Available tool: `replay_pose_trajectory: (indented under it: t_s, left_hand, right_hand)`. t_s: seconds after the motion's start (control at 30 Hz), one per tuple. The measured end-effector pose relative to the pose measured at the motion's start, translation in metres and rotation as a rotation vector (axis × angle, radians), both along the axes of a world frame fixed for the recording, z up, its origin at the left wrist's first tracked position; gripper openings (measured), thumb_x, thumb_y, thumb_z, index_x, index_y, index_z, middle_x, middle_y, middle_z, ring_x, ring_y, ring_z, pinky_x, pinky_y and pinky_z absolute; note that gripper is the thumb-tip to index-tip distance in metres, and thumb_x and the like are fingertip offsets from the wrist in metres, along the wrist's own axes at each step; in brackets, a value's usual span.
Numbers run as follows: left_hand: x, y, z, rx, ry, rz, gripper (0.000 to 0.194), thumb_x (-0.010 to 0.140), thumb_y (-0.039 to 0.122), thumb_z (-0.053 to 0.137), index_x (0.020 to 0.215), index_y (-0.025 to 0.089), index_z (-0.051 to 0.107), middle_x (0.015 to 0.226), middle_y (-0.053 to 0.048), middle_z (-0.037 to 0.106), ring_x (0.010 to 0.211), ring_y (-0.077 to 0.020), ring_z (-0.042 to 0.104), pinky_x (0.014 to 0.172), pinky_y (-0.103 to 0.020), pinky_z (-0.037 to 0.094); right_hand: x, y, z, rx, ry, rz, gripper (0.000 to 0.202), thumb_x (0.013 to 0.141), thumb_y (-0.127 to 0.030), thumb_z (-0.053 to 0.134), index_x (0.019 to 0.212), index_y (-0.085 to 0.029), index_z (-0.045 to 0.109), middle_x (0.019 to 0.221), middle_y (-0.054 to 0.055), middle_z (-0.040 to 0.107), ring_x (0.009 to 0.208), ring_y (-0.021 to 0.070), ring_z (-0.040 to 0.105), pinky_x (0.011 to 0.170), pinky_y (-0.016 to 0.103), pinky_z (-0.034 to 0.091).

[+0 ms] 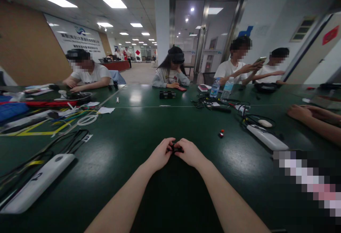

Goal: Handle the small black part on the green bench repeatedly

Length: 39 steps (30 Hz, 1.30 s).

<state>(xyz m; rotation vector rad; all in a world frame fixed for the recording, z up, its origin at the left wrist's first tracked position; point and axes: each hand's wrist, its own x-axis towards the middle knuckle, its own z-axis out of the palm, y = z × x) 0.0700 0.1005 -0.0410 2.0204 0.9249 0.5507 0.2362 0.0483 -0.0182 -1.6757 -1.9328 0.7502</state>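
1. My left hand (161,153) and right hand (190,152) pinched a small black piece (176,149) between them, over the green table (133,128).
2. My fingers covered much of it; I could not tell what was finished.
3. A red-and-black bit (221,133) lay rightward, untouched.

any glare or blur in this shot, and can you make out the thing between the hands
Head view: ceiling lights wash out to white; head view: pale glare patches lie on the dark green table either side of the hands; head view: the small black object between left hand and right hand is too dark to identify.
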Motion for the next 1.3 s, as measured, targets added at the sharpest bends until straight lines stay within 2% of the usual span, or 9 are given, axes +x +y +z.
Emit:
replay_pose_trajectory:
  t_s: [0.23,0.4,0.47,0.63,0.73,0.83,1.03,1.3]
  left_hand:
    - [0.001,-0.007,0.016,0.072,0.076,-0.051,0.052,0.077,0.006,0.047,0.122,0.029,0.038,0.109,-0.002,0.049,0.095,-0.0143,0.051,0.088,-0.031,0.045]
    - [0.001,-0.006,0.017,0.051,0.123,-0.05,0.053,0.078,0.007,0.046,0.124,0.029,0.035,0.111,-0.003,0.048,0.092,-0.0141,0.053,0.084,-0.03,0.046]
    - [0.001,-0.005,0.014,0.048,0.117,-0.045,0.052,0.078,0.008,0.047,0.124,0.028,0.035,0.112,-0.004,0.048,0.092,-0.014,0.053,0.084,-0.03,0.046]
    - [0.001,-0.004,0.011,0.045,0.091,-0.048,0.055,0.077,0.006,0.047,0.124,0.029,0.033,0.106,-0.002,0.05,0.089,-0.0124,0.054,0.084,-0.029,0.046]
    - [0.0,-0.005,0.014,0.016,0.102,-0.028,0.056,0.077,0.006,0.048,0.125,0.031,0.032,0.102,-0.001,0.051,0.09,-0.0127,0.053,0.085,-0.031,0.045]
    - [-0.001,-0.006,0.018,-0.003,0.103,-0.017,0.057,0.076,0.008,0.05,0.125,0.031,0.031,0.099,0.0,0.052,0.091,-0.0134,0.052,0.087,-0.031,0.044]
    - [-0.004,-0.002,0.018,-0.009,0.2,0.074,0.045,0.074,0.019,0.055,0.117,0.024,0.041,0.098,-0.003,0.053,0.089,-0.0161,0.052,0.082,-0.031,0.044]
    - [-0.005,-0.002,0.021,-0.01,0.254,0.077,0.026,0.079,0.033,0.05,0.102,0.024,0.055,0.098,-0.003,0.055,0.087,-0.0163,0.053,0.078,-0.03,0.044]
  right_hand:
    - [0.0,0.002,-0.003,-0.004,-0.013,-0.021,0.017,0.072,-0.023,0.059,0.09,-0.023,0.06,0.093,0.001,0.054,0.084,0.0158,0.053,0.072,0.029,0.043]
    - [-0.001,0.001,-0.002,0.007,0.058,-0.046,0.017,0.071,-0.021,0.06,0.088,-0.023,0.061,0.092,0.001,0.055,0.082,0.0158,0.053,0.071,0.029,0.042]
    - [-0.001,0.002,-0.002,0.006,0.168,-0.095,0.016,0.071,-0.022,0.06,0.086,-0.023,0.062,0.089,0.001,0.056,0.078,0.0152,0.053,0.069,0.029,0.042]
    - [0.008,0.011,-0.011,-0.063,0.84,-0.4,0.019,0.065,-0.023,0.066,0.083,-0.019,0.062,0.078,0.001,0.061,0.071,0.0141,0.054,0.062,0.027,0.042]
    - [0.021,0.016,-0.018,-0.066,1.017,-0.545,0.024,0.068,-0.031,0.065,0.089,-0.02,0.06,0.082,0.001,0.061,0.067,0.012,0.054,0.054,0.023,0.042]
    - [0.033,0.019,-0.024,-0.074,1.175,-0.655,0.024,0.07,-0.037,0.063,0.089,-0.022,0.059,0.089,0.002,0.061,0.066,0.0106,0.055,0.053,0.021,0.045]
    - [0.039,0.02,-0.025,-0.123,1.358,-0.736,0.018,0.069,-0.034,0.067,0.081,-0.021,0.062,0.082,0.002,0.062,0.062,0.0103,0.055,0.047,0.019,0.046]
    - [0.036,0.018,-0.022,-0.162,1.366,-0.708,0.018,0.068,-0.033,0.068,0.081,-0.022,0.063,0.085,0.001,0.062,0.063,0.009,0.055,0.049,0.018,0.046]
